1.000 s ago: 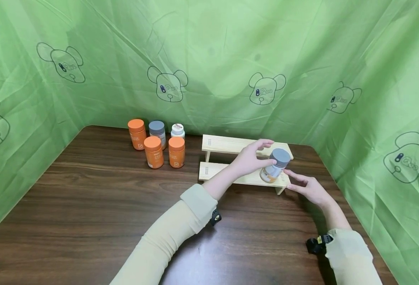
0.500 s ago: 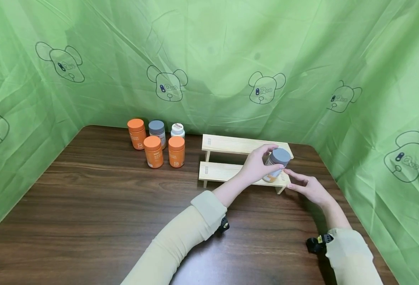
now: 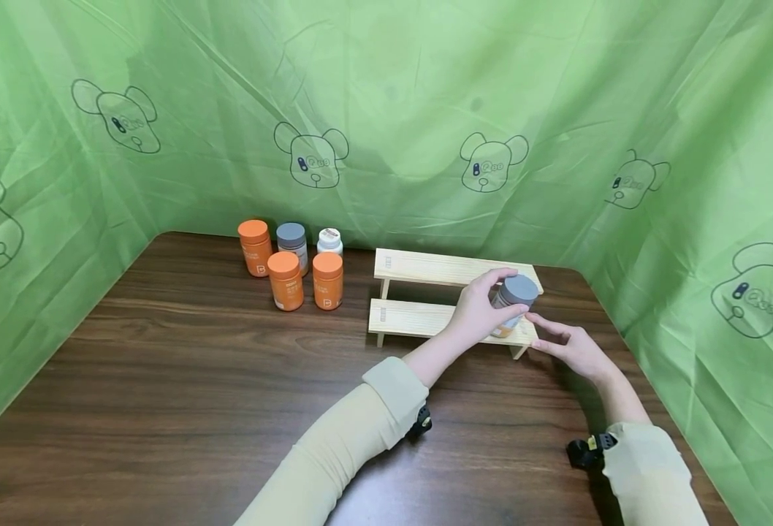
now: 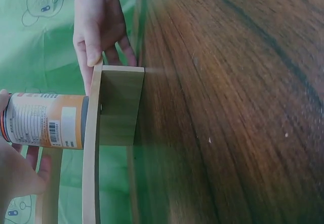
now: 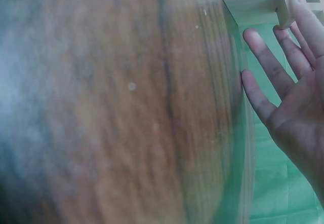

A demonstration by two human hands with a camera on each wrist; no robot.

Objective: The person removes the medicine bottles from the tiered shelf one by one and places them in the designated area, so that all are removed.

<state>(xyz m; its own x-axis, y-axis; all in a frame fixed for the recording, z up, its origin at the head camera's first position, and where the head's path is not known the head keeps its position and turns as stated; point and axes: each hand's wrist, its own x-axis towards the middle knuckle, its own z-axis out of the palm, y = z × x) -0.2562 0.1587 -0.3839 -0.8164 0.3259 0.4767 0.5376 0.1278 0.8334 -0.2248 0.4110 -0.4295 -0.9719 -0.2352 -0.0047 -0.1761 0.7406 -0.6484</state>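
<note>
Gripping the grey-capped bottle (image 3: pixel 513 305) round its body, my left hand (image 3: pixel 481 310) has it upright on the right end of the lower step of the wooden rack (image 3: pixel 413 318), at the far right of the table (image 3: pixel 183 380). My right hand (image 3: pixel 570 349) lies flat with straight fingers, touching the rack's right end and holding nothing. I judge the bottle sits close to the step's edge; letting go off-balance could tip it onto the table. A push from either hand might slide the light rack. The orange bottles (image 3: pixel 301 277) stand well apart to the left, out of harm's way.
</note>
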